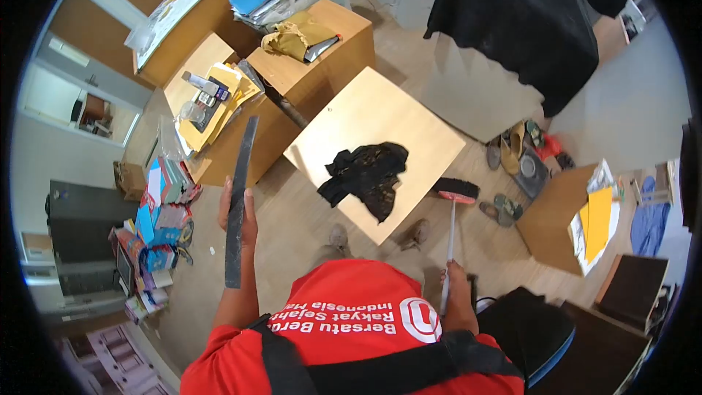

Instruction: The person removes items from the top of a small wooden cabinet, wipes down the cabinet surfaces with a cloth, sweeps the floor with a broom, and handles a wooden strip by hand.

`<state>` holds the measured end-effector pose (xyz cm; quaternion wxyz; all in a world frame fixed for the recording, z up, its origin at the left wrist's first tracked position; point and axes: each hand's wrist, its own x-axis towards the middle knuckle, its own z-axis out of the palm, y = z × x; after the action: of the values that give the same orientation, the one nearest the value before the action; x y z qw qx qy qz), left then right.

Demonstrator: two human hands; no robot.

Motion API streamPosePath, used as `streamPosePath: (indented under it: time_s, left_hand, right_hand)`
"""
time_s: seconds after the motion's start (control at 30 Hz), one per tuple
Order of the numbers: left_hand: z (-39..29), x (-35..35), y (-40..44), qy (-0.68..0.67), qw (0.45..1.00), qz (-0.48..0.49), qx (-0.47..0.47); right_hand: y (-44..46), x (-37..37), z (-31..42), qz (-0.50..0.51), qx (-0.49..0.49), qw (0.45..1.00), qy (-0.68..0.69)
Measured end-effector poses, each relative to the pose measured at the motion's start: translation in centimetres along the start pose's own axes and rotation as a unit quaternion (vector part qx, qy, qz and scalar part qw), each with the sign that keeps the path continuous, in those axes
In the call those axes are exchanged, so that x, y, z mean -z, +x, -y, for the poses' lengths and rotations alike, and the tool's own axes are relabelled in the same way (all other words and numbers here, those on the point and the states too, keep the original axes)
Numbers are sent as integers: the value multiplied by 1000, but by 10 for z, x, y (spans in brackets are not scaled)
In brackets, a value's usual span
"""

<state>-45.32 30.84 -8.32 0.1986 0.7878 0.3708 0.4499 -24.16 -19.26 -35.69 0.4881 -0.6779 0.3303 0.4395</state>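
Note:
My left hand (250, 225) is closed around a long, dark grey flat piece (235, 230), held up on edge. Its flat face is turned away, so its exact kind is unclear. On the other side, my right hand (456, 282) grips the pale handle of a broom (450, 234). The broom's black-bristled, pinkish-red head (457, 190) lies by the right edge of a small light-wood table (373, 106). A crumpled black lacy cloth (369, 175) rests on that tabletop, touched by neither hand.
Wooden cabinets (351, 29) carry papers and a brown bag (298, 36). Shoes (512, 150) and sandals (502, 208) sit on the floor at right, near a brown box (552, 223). Stacked books and boxes (164, 208) stand at left. A black cover (519, 22) drapes furniture behind.

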Motion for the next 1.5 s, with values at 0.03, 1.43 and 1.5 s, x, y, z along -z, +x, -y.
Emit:
streamPosePath:
  time_s: [0.03,1.43,1.5]
  left_hand:
    - [17,6,6,-4,1000,14,-11]
    - [506,443,-169,70,949,296,78]
    - [522,484,-161,84,947,298,85]
  right_hand:
    - [-14,-13,-23,8,2,1000,16]
    - [-171,-212,-382,-126,137,711,-678]
    - [-129,-244,-370,-17,59,571,-819]
